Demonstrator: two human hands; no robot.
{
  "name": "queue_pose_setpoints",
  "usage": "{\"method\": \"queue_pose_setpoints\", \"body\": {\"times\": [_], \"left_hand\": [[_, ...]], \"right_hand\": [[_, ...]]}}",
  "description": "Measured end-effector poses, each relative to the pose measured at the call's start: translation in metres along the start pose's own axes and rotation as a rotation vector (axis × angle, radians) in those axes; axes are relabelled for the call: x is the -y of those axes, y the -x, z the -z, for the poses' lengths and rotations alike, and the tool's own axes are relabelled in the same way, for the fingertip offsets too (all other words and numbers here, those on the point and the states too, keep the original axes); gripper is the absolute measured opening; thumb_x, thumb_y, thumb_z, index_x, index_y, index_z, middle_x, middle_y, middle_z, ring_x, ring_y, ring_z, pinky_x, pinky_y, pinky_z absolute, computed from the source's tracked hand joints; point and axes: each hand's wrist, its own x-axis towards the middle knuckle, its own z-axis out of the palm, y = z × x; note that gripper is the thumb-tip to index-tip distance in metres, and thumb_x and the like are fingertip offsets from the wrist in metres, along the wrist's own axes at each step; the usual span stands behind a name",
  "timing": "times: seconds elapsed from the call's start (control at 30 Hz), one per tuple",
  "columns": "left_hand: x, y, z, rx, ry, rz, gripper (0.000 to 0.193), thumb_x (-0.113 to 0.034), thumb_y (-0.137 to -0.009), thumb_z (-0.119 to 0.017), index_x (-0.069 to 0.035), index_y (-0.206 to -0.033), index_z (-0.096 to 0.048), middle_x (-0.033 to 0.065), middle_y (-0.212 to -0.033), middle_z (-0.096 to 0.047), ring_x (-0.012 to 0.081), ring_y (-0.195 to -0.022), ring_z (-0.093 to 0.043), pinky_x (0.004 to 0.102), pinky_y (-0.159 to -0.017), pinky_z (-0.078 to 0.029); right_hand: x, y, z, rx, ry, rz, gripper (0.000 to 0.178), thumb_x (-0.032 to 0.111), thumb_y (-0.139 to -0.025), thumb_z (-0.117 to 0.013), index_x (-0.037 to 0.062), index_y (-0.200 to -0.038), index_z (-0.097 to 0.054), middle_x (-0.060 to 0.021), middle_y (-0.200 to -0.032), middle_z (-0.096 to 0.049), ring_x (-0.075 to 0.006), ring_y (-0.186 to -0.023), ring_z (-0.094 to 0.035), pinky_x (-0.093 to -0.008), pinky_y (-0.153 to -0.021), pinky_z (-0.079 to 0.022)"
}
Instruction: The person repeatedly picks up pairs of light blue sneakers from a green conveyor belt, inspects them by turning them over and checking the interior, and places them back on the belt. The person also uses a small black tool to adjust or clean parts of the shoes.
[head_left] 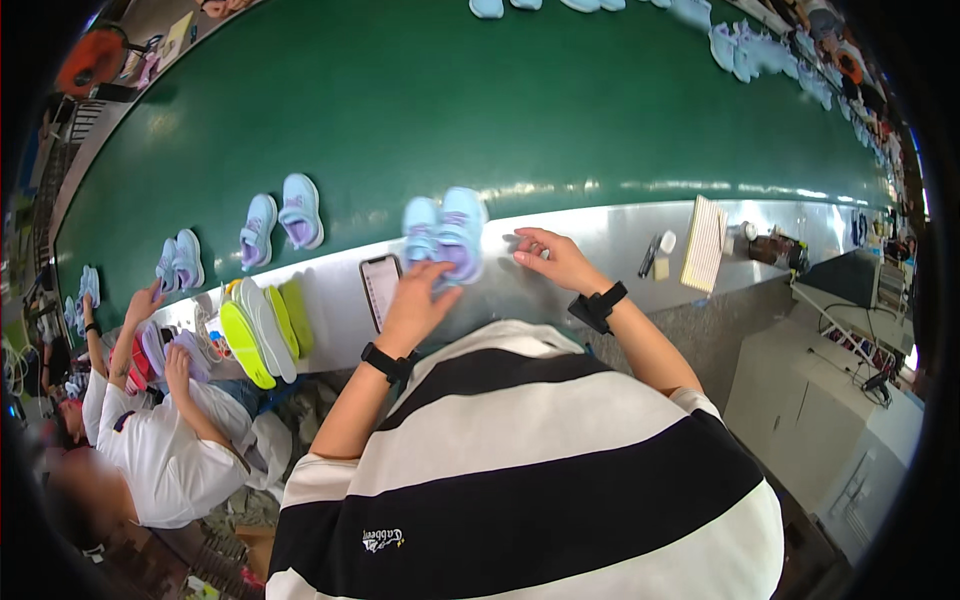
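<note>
Touches heel end of light-blue shoes (460, 220) with left hand (415, 302); cannot tell pinch from light contact. Places pair side by side, toes over green tabletop (500, 110), heels over metal strip (535, 295). Holds right hand (553, 260) just right of pair, apart from it, fingers loosely bent, thumb and fingertips parted. Shows phone (381, 290) just left of pair, yellow-green and grey insoles (262, 328) farther left.
</note>
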Motion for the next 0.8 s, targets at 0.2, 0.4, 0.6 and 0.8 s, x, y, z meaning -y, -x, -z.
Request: {"method": "queue_pose_setpoints", "body": {"times": [0.2, 0.4, 0.6, 0.8], "left_hand": [[0.022, 0.029, -0.058, 0.135, 0.31, 0.36, 0.046, -0.028, -0.081, -0.076, -0.001, -0.109, -0.051, 0.0153, -0.101, -0.06, 0.021, -0.09, -0.06, 0.0321, -0.076, -0.051], [0.051, 0.027, -0.1, 0.114, 0.498, 0.41, 0.061, -0.023, -0.088, -0.07, -0.003, -0.134, -0.037, 0.0123, -0.103, -0.054, 0.0183, -0.093, -0.058, 0.03, -0.077, -0.05], [0.035, 0.014, -0.068, 0.023, 0.975, 0.394, 0.038, -0.009, -0.098, -0.046, -0.003, -0.136, -0.041, 0.0002, -0.099, -0.058, 0.0063, -0.078, -0.052, 0.0201, -0.069, -0.044], [-0.041, -0.001, -0.012, -0.018, 1.29, 0.213, 0.047, -0.022, -0.103, -0.035, -0.014, -0.148, -0.025, 0.0058, -0.147, -0.038, 0.021, -0.134, -0.04, 0.0391, -0.108, -0.035]], "right_hand": [[-0.05, 0.048, -0.038, -0.139, 0.011, -0.037, 0.081, 0.033, -0.078, -0.078, 0.0047, -0.141, -0.037, -0.0155, -0.109, -0.057, -0.0219, -0.091, -0.059, -0.0326, -0.08, -0.05], [-0.066, 0.044, -0.033, -0.011, 0.044, -0.186, 0.083, 0.027, -0.08, -0.076, 0.0035, -0.145, -0.029, -0.0161, -0.106, -0.059, -0.0234, -0.091, -0.062, -0.0339, -0.081, -0.051], [-0.027, 0.042, -0.022, -0.1, -0.507, -0.12, 0.035, 0.01, -0.095, -0.049, 0.001, -0.129, -0.051, -0.0027, -0.111, -0.06, -0.0096, -0.098, -0.056, -0.0258, -0.087, -0.045], [0.057, 0.037, -0.02, -0.068, -0.867, 0.1, 0.046, 0.01, -0.096, -0.043, 0.0044, -0.141, -0.04, -0.0068, -0.129, -0.053, -0.0147, -0.116, -0.051, -0.0298, -0.1, -0.039]]}}
